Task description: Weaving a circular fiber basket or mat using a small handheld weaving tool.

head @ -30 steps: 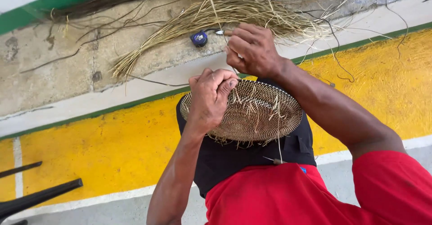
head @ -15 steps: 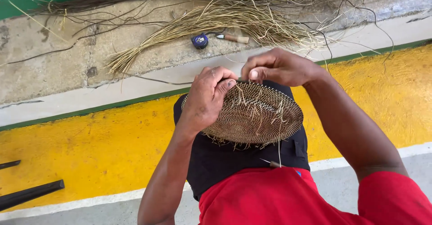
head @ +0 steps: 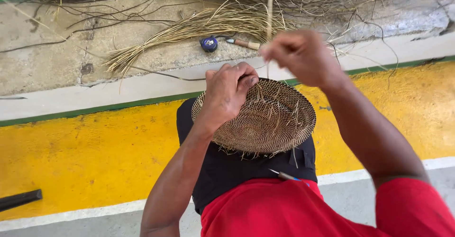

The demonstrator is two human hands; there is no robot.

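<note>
Head view: left hand [head: 228, 92] grips woven basket [head: 265, 123]; right hand [head: 298, 56] pinches fibre strand [head: 270, 4].

No packages, labels, signs (or screens) visible.

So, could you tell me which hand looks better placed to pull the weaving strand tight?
Probably the right hand: it is raised above the woven basket, pinching the pale strand. The left hand grips the basket's rim, steadying it.

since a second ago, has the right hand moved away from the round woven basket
Yes. The right hand has lifted off the round woven basket rim, pulling a pale straw strand up, away from it.
</note>
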